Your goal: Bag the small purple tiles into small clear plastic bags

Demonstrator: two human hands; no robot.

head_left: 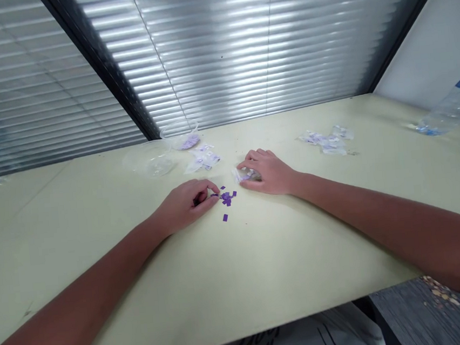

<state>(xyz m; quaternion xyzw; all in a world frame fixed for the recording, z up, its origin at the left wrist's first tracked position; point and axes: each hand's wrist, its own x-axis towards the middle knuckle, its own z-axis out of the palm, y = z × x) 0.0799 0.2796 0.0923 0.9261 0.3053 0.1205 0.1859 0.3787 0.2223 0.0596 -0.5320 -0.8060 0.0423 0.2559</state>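
Our left hand (186,205) curled beside small purple squares (226,198), pinch unclear; right hand (269,171) cupped over clear plastic bag (245,175) at 2 o'clock, steadying it

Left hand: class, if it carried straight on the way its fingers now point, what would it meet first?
The left hand would probably meet the small purple squares first. They lie right at its fingertips, though depth is unclear and it may already touch the nearest.
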